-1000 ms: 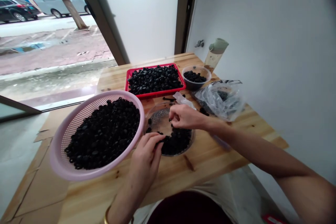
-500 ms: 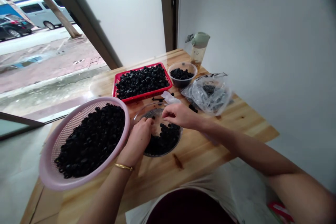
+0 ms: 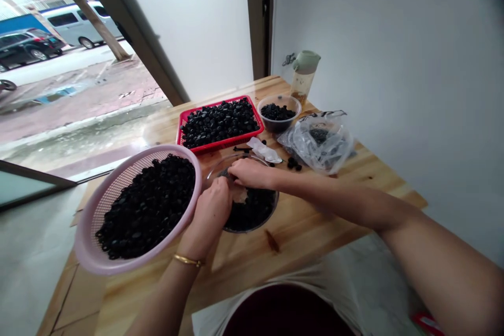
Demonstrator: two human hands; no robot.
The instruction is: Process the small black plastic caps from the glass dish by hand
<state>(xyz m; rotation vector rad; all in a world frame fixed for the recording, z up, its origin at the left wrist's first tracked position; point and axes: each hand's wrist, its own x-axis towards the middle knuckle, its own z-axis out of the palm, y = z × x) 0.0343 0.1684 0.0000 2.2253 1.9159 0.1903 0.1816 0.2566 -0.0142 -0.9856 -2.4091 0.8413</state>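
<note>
A clear glass bowl (image 3: 263,223) holding small black pieces sits on the wooden table (image 3: 315,220) in front of me. My left hand (image 3: 210,212) rests over the bowl's left rim, fingers curled and pinched together. My right hand (image 3: 248,172) reaches in from the right over the bowl's far side, fingers pinched and meeting the left fingertips. What the fingers hold is hidden. A pink colander (image 3: 98,257) heaped with the same black pieces stands just left of the bowl.
A red tray (image 3: 185,115) of black pieces lies behind the bowl. Beside it are a small clear tub (image 3: 293,102), a crumpled plastic bag (image 3: 321,142), a white scrap (image 3: 263,150), a few loose pieces (image 3: 293,164) and a green-lidded bottle (image 3: 304,71). A white wall runs along the right.
My right hand has moved left to meet my left hand over the bowl. My left hand went from the bowl's near rim to its left rim. The view has shifted a little.
</note>
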